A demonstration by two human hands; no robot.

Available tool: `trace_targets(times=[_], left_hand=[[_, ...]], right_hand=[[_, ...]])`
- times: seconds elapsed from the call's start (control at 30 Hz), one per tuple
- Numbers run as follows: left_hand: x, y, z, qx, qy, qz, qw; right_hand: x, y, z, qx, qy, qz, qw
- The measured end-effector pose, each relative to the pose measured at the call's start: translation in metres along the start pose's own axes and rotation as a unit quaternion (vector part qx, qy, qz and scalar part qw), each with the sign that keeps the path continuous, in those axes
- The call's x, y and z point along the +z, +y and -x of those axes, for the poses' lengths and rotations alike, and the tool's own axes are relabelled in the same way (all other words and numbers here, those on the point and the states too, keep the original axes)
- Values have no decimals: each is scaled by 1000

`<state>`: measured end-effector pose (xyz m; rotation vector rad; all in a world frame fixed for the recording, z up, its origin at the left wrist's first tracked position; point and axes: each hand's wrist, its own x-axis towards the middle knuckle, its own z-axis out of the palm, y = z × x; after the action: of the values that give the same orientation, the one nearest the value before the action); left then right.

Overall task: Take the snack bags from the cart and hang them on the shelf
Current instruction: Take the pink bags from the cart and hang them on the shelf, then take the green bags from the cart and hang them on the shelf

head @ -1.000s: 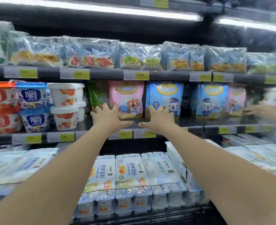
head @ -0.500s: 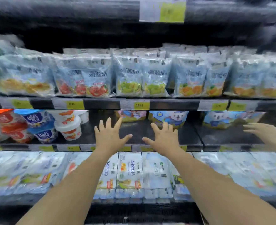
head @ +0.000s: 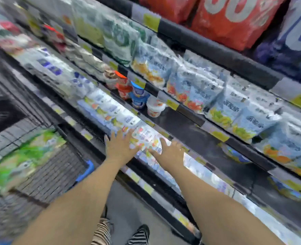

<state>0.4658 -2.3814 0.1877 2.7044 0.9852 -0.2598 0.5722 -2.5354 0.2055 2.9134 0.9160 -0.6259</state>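
The view is tilted and blurred. My left hand (head: 118, 147) and my right hand (head: 171, 153) are stretched out side by side over the front edge of a chilled shelf (head: 190, 131), fingers apart, holding nothing. They hover above white packs (head: 142, 137) on the lower tier. Blue snack bags (head: 195, 91) with fruit pictures stand on the shelf above. At the left, a wire cart (head: 54, 167) holds green snack bags (head: 22, 156).
Red and blue yogurt cups (head: 132, 92) and a white cup (head: 155, 107) stand on the middle shelf. Large red bags (head: 234, 18) fill the top shelf. Striped trouser legs and dark shoes (head: 139, 234) are on the grey floor below.
The view has swung left and tilted, bringing the cart into sight. Both hands have drawn back from the middle shelf to its front edge. Another person's hand at the right is gone.
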Motion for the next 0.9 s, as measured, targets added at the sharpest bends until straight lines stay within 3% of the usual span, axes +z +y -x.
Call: trace_targets(times=[0.27, 0.4, 0.57, 0.67, 0.9], left_hand=[[12, -205, 38, -245, 6, 54, 968], [32, -300, 41, -334, 0, 90, 938], [57, -394, 28, -410, -26, 95, 907], [83, -443, 14, -447, -46, 125, 885], [146, -519, -11, -490, -77, 199, 845]], right_hand=[[18, -198, -32, -224, -33, 54, 973], [36, -297, -51, -334, -13, 58, 941], [81, -415, -89, -427, -61, 149, 890], [121, -472, -118, -437, -100, 173, 877], [219, -548, -191, -353, -199, 236, 883]])
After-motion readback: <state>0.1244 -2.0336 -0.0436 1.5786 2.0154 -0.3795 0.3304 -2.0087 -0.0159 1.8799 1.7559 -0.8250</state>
